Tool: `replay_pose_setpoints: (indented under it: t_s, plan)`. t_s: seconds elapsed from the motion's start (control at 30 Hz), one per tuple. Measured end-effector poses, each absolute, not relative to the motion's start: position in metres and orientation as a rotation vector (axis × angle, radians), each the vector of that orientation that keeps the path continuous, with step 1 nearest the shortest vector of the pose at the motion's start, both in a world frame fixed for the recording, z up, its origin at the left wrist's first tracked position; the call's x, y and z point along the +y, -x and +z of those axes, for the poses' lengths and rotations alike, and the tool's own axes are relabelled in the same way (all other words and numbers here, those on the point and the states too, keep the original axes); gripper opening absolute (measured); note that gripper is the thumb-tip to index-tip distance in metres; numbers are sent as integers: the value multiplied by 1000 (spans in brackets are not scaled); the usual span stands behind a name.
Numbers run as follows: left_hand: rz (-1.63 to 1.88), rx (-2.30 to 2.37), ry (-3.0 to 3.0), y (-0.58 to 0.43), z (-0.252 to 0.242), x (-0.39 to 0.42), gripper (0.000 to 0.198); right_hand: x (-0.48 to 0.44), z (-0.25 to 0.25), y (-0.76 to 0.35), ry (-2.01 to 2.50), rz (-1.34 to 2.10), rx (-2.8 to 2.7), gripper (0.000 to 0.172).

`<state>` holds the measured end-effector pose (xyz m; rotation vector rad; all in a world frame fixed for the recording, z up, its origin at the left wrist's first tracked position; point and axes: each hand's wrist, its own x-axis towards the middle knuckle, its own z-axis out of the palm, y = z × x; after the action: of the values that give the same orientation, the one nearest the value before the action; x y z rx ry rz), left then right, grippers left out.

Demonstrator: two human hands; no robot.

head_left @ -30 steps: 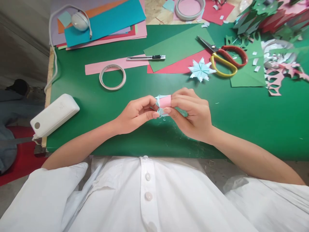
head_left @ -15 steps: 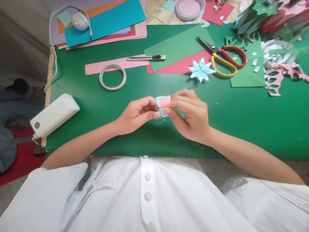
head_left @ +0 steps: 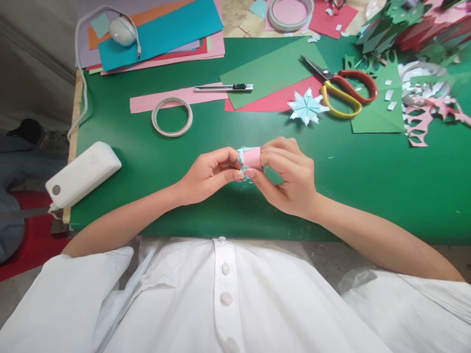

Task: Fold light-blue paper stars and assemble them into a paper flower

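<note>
Small pink-and-pale-blue folded paper piece [head_left: 250, 158], held above table.

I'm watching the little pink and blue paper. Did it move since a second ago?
Hardly. The pink and blue paper piece stays pinched between the left hand and right hand, still in line below the paper star on the table.

Pink strip [head_left: 252, 157] on pale-blue folded paper [head_left: 242, 154] (green table [head_left: 368, 171])
</note>
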<state>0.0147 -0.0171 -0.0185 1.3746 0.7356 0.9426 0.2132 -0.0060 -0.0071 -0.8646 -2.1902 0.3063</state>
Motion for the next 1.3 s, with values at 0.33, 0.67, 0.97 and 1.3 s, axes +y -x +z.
replay_pose_setpoints:
  t_s: [0.33,0.67,0.97,1.3]
  plan:
    - [946,747,-1355,-16,-20,-16,25,-6,-9,-214,893,323,-2179,23]
    - [923,755,-1321,-15,-21,-16,27,-7,-9,-214,884,340,-2196,25]
    - [936,761,-1321,-16,-19,-15,25,-6,-9,-216,914,374,-2191,23]
    - [875,644,-1191,-11,-16,-12,28,-3,-11,-219,913,284,-2244,25]
